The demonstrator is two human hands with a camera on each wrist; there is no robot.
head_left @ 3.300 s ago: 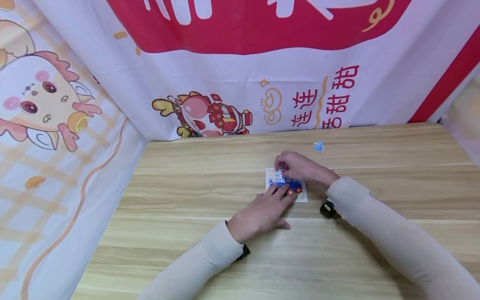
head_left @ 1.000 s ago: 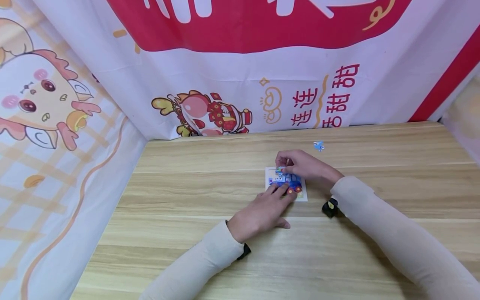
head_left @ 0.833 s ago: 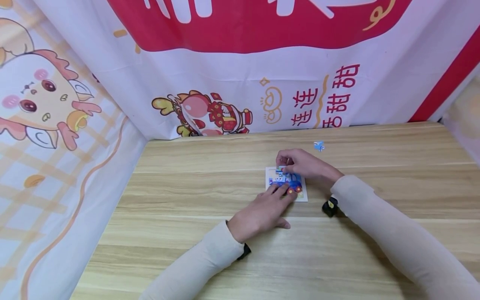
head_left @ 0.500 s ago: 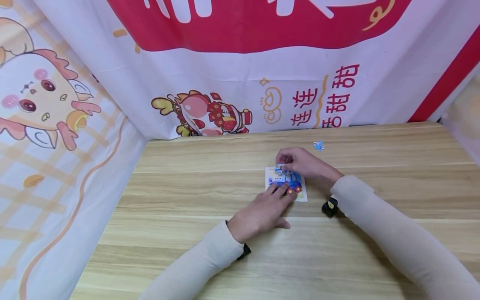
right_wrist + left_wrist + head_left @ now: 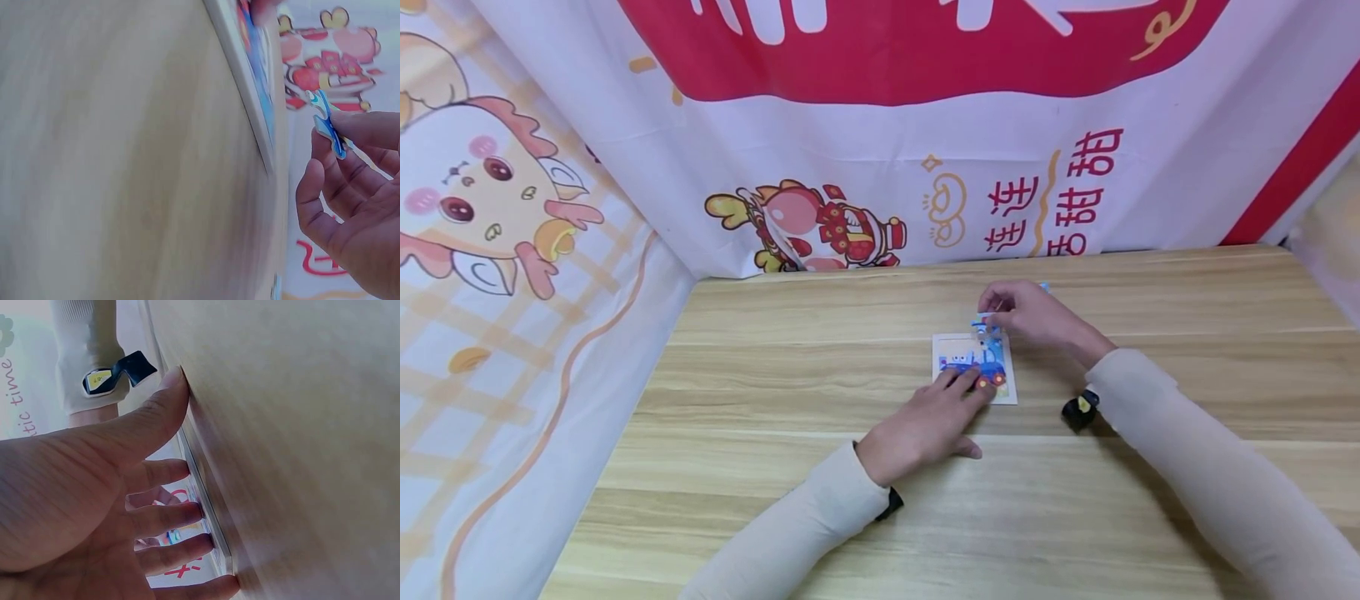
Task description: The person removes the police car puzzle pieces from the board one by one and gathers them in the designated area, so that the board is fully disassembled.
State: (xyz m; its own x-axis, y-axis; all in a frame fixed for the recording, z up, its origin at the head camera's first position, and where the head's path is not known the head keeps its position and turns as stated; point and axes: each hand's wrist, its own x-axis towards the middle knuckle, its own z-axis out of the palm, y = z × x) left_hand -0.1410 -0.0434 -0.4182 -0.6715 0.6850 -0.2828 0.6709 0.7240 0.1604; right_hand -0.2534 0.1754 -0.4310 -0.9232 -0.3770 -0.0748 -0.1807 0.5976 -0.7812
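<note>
In the head view a small white-framed jigsaw puzzle [image 5: 1012, 394] with a blue vehicle picture lies on the table. My left hand [image 5: 922, 429] rests on its near part, fingers stretched out; in the left wrist view the fingertips [image 5: 195, 512] sit along the board's edge. Thumb and fingers of my right hand [image 5: 1030, 314] pinch a blue and white jigsaw piece [image 5: 325, 124], held above the puzzle's far right corner. A beige bare patch [image 5: 953, 343] shows at the puzzle's upper left.
Another blue jigsaw piece [image 5: 1045, 287] lies farther back on the wooden table [image 5: 775, 375], mostly hidden behind my right hand. A printed white and red cloth [image 5: 850, 133] hangs along the table's back edge, with another patterned cloth [image 5: 587, 333] at the left.
My right hand has lifted the jigsaw piece off the puzzle's upper left and moved it right and away, baring the patch there. The left hand has stayed in place.
</note>
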